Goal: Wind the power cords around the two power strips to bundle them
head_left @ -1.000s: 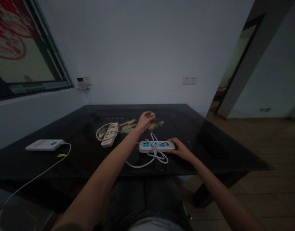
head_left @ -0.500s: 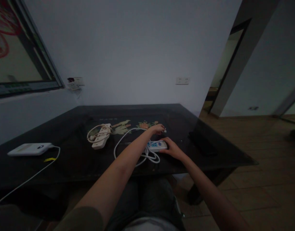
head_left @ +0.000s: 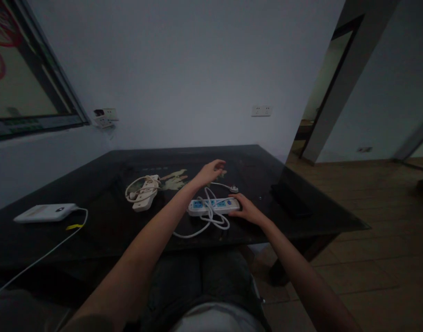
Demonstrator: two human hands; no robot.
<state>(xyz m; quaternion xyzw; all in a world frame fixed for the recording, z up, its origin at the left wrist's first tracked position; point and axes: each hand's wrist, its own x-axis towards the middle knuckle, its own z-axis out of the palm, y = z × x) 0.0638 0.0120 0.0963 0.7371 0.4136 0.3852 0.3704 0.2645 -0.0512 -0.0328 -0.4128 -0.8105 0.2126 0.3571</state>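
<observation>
A white power strip (head_left: 197,213) with blue sockets lies across the front part of the dark table. My right hand (head_left: 246,210) grips its right end between thumb and fingers. Loops of white cord (head_left: 216,222) lie over the strip and in front of it. The cord's plug (head_left: 234,188) rests on the table just beyond the strip. My left hand (head_left: 211,171) is raised behind the strip, fingers loosely curled and apart, with nothing seen in it. My left forearm hides part of the cord.
To the left lies a second power strip (head_left: 147,196) with its cord wound on it. Farther left are a white power bank (head_left: 45,213) with a cable and a yellow tag (head_left: 74,226). A dark object (head_left: 290,202) lies at the right of the table (head_left: 322,216). A wall stands behind.
My left hand has let go of the plug and moved up and left. The plug now lies on the table. My right hand stays on the strip's right end.
</observation>
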